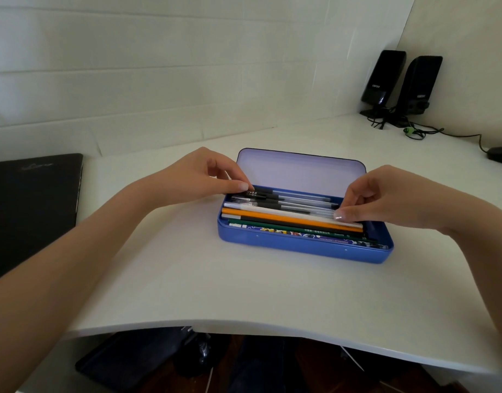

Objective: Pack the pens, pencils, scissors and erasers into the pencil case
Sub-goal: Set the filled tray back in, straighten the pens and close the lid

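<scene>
A blue pencil case (301, 249) lies open on the white desk (187, 279), its pale lid (301, 173) standing up at the back. Inside lie several clear pens with black caps (295, 201) at the back, and orange, green and patterned pencils (289, 222) toward the front. My left hand (204, 177) pinches the left ends of the pens at the case's left edge. My right hand (380, 198) pinches their right ends at the right edge. No scissors or erasers are visible.
A black closed laptop (31, 205) lies at the left edge of the desk. Two black speakers (400, 86) with cables stand in the far right corner, and a dark object (501, 156) sits at the right edge. The desk's front edge curves near me.
</scene>
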Demonstrator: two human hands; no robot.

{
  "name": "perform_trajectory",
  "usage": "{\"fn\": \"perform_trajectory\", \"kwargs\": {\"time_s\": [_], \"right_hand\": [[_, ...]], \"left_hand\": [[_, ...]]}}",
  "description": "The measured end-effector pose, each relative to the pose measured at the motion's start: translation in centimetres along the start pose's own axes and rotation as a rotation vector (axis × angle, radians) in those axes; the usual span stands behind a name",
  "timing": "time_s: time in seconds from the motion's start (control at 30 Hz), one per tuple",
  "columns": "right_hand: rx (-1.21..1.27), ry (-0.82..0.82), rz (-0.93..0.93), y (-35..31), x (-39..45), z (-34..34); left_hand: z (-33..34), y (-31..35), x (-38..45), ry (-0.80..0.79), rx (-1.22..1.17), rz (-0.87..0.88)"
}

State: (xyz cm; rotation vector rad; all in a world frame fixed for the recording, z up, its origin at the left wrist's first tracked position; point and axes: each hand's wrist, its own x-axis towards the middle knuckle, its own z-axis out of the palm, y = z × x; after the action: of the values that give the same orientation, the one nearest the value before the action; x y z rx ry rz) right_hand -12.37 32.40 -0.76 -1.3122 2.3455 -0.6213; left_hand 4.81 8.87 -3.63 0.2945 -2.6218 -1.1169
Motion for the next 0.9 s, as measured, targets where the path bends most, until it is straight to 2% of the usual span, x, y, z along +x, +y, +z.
{"fn": "perform_trajectory", "kwargs": {"time_s": [0.3, 0.63, 0.9], "right_hand": [[0.021, 0.036, 0.050, 0.15, 0.30, 0.08], [0.008, 0.003, -0.015, 0.41, 0.42, 0.09], [0.012, 0.043, -0.029, 0.63, 0.81, 0.53]], "left_hand": [[-0.06, -0.14, -0.04, 0.016, -0.034, 0.004], [-0.01, -0.13, -0.02, 0.019, -0.033, 0.014], [-0.06, -0.35, 0.14, 0.050, -0.048, 0.005]]}}
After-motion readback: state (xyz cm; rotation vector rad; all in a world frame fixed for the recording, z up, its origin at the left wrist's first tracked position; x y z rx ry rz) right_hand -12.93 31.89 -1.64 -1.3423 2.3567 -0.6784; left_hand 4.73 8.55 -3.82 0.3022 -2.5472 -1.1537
